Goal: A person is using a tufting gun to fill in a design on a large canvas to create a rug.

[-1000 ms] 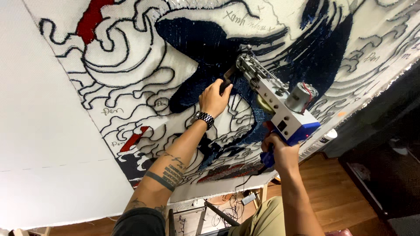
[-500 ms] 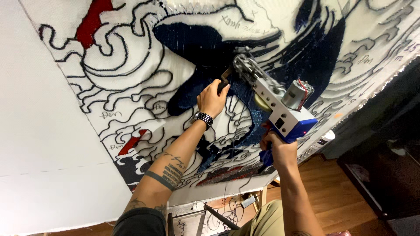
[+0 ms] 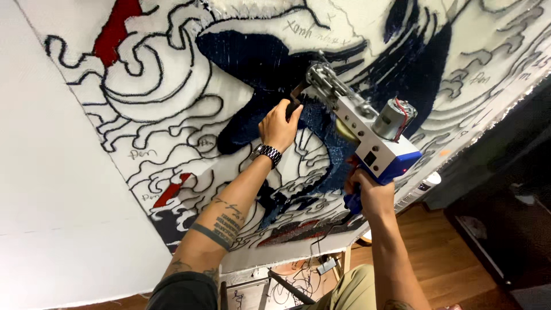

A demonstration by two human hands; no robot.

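up against the stretched cloth (image 3: 172, 115), near the middle of its drawn design, the person holds a tufting gun (image 3: 361, 129) with both hands. head view: compared with a second ago the gun's nose sits a touch higher and further left along the dark blue patch (image 3: 252, 63), and the left hand has travelled with it, so i'd judge the blue fill is being worked upward along that shape, with much of the outlined white area not yet filled.

the left hand (image 3: 279, 125), with a metal watch (image 3: 267, 154) on its wrist, has its fingers curled shut around the gun's black front handle close to the cloth. the right hand (image 3: 367, 192) is closed around the blue rear grip below the gun's body, fingers wrapped tight.

the gun's long axis runs on a slant from lower right to upper left; its needle end points up-left into the cloth at the edge of the blue patch, while the motor and blue housing stick out towards the lower right. a red patch (image 3: 117, 28) lies near the cloth's upper left, well apart from the gun. beneath the cloth's bottom edge there is a wooden floor (image 3: 453, 258).
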